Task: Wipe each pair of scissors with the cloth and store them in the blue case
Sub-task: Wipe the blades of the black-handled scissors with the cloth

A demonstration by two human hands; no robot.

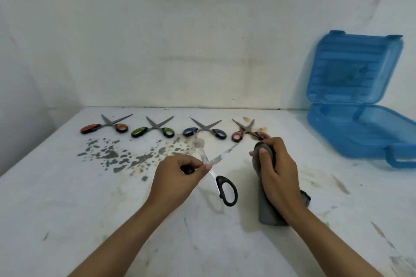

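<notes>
Left hand (177, 175) fingers pinch black scissors (221, 177), blades spread to expose both for wiping; right hand (278, 168) fingers curl round grey cloth (267, 207), just beside blade tip.

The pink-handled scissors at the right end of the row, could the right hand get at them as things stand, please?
Probably not straight away: the right hand lies just in front of the pink-handled scissors with nothing between them, but its fingers are curled round the grey cloth, which it would have to put down first.
</notes>
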